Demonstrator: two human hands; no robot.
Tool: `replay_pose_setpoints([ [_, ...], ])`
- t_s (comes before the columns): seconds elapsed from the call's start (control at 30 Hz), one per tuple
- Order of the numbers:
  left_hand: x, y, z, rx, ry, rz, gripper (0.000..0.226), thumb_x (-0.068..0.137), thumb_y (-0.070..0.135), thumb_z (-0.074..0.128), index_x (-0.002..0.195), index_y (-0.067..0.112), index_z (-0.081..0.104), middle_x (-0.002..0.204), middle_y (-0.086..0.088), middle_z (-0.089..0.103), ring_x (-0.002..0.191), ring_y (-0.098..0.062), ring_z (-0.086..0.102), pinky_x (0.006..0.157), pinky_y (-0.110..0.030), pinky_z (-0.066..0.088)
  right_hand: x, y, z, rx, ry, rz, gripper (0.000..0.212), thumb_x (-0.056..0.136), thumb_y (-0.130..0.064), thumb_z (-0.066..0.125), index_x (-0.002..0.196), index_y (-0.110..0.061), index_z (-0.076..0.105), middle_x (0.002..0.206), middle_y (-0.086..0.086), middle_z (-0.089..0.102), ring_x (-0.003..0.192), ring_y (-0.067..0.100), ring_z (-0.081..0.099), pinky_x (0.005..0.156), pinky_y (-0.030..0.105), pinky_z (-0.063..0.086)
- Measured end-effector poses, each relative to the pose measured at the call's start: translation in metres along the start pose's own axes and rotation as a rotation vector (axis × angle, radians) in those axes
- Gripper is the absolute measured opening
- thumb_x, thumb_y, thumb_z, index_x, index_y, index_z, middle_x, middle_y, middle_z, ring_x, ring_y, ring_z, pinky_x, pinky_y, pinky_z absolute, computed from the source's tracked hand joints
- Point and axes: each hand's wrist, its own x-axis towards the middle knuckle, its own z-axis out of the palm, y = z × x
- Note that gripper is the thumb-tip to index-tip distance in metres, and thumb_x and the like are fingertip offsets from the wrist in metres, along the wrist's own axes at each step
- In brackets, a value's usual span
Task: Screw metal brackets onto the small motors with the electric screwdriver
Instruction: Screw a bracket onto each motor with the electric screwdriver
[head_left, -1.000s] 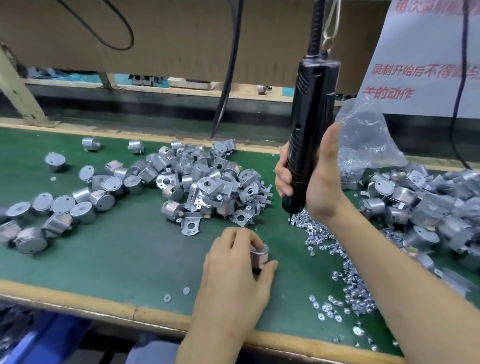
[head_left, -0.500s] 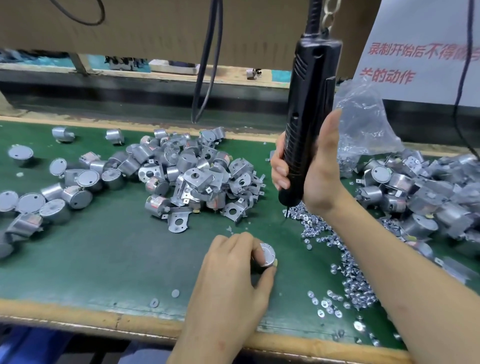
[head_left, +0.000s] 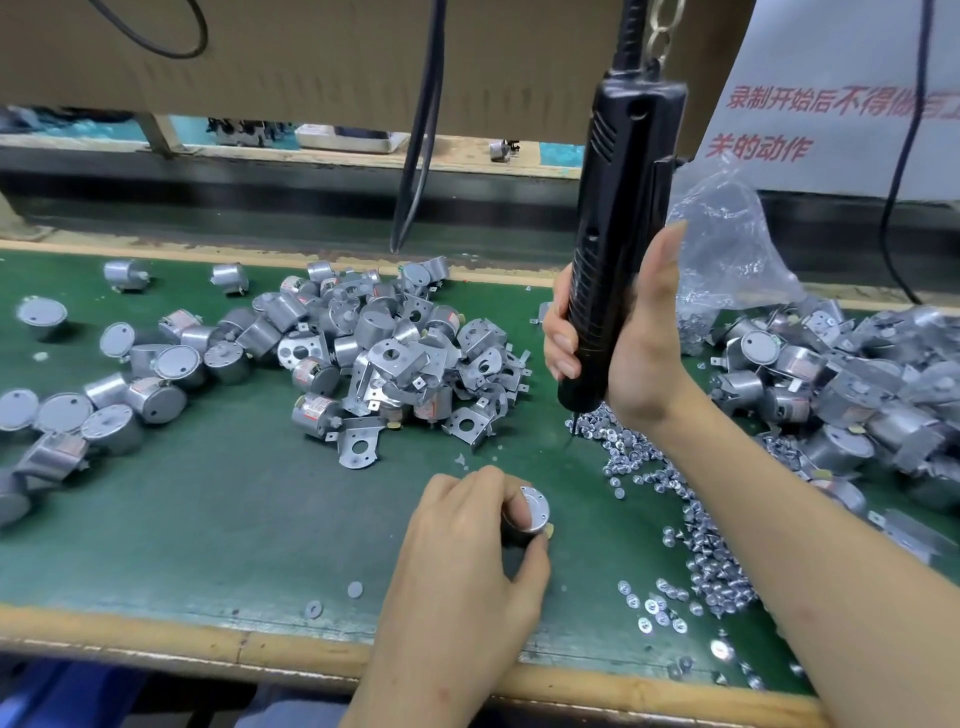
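Your left hand (head_left: 467, 540) has its fingers and thumb curled round one small motor (head_left: 527, 512) near the front of the green mat (head_left: 208, 519), tilted so its round face looks up toward the driver. I see no bracket on it; the loose brackets (head_left: 415, 374) lie in the heap well behind. Your right hand (head_left: 623, 353) is wrapped firmly round the barrel of the hanging electric screwdriver (head_left: 618, 234), whose bit dips into the far end of the scattered screws (head_left: 691, 519). If the bit picks up a screw crooked, it will likely cross-thread or skate off the face toward your fingertips, which sit right at the motor's rim. Such a light fingertip hold may also let the motor spin under torque. Seat a bracket first, or you drive a screw into nothing.
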Motion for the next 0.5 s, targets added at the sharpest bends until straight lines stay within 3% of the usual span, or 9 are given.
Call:
replay_pose_setpoints([
  [0.5,0.0005,-0.0012,0.0005,0.006,-0.007,0.006,0.045,0.078,0.018,0.075,0.076,0.038,0.035,0.085,0.02,0.059,0.09,-0.005,0.048,0.077,-0.014,0.038,-0.0054,-0.0045,0.0039,0.033,-0.026,-0.007,0.092,0.049,-0.099,0.052,0.073,-0.01,0.047,0.054,0.001,0.043,0.042,0.018,0.036,0.049,0.031,0.029],
])
